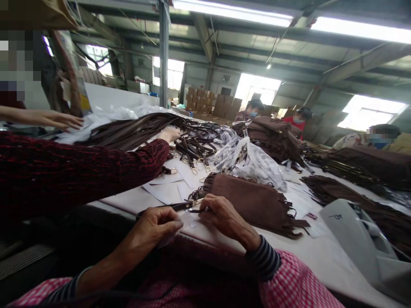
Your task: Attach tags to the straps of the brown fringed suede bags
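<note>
Low in the middle of the head view, my left hand (157, 229) is closed in a pinch, with a pale, thin scrap just below its fingertips; what it grips is not clear. Behind those fingers runs a dark brown strap (180, 206) with a gold-coloured metal clasp. The curled fingers of my right hand (223, 216) close on the clasp end of this strap, at the table edge. Just beyond lies a brown fringed bag (248, 199), flat on the white table (135, 200). Small white papers (168, 192) lie near the strap.
A co-worker's sleeved arm (80, 171) reaches in from the left over piled straps (195, 149). Plastic wrapping (253, 164) lies behind the bag. More brown bags (272, 137) are stacked further back. At right stands a grey machine (356, 239). Several people sit across the table.
</note>
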### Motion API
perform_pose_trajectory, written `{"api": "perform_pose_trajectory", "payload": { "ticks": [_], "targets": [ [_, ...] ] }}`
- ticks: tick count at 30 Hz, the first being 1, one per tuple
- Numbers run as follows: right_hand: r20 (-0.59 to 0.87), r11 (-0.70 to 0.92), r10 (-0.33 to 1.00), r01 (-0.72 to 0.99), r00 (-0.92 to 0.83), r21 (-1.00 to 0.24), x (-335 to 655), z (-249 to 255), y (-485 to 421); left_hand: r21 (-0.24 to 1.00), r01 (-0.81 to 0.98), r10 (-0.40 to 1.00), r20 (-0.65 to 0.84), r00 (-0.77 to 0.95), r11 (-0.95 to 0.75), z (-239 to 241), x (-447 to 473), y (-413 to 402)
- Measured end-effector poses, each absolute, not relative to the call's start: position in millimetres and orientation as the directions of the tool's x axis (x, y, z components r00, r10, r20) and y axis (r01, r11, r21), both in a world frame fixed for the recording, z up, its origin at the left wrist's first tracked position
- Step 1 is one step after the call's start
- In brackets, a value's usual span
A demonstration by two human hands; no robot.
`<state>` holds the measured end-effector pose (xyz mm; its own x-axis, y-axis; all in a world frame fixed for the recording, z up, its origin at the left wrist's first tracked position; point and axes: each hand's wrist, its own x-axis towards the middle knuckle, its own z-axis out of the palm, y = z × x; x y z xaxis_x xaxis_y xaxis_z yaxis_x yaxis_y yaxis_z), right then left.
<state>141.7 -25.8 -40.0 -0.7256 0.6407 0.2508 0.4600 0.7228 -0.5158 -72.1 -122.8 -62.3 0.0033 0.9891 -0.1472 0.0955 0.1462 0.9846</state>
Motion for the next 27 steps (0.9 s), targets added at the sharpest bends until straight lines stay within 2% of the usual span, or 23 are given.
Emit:
{"api": "perform_pose_trajectory", "payload": {
  "ticks": [3, 6, 16, 22, 27],
  "targets": [
    [0.190, 0.544, 0.691, 0.329, -0.697, -0.772, 150, -47, -15, 0.976, 0.157, 0.988, -0.150, -0.033, 0.153, -60, -75, -121],
    [0.076, 0.360, 0.684, 0.246, -0.725, -0.900, 152, -53, -8, 0.965, 0.200, 0.985, -0.160, -0.057, 0.169, -56, -75, -119],
    [0.092, 0.373, 0.652, 0.213, -0.753, -0.903, 152, -51, -9, 0.920, 0.368, 0.991, -0.122, -0.049, 0.132, -42, -68, -111],
    [0.051, 0.356, 0.652, 0.246, -0.756, -0.902, 153, -49, -9, 0.871, 0.492, 0.998, -0.029, 0.059, -0.004, -38, -72, -107],
    [0.015, 0.282, 0.646, 0.220, -0.763, -0.934, 154, -49, -7, 0.839, 0.542, 0.997, 0.008, 0.072, -0.046, -33, -74, -105]
  ]
}}
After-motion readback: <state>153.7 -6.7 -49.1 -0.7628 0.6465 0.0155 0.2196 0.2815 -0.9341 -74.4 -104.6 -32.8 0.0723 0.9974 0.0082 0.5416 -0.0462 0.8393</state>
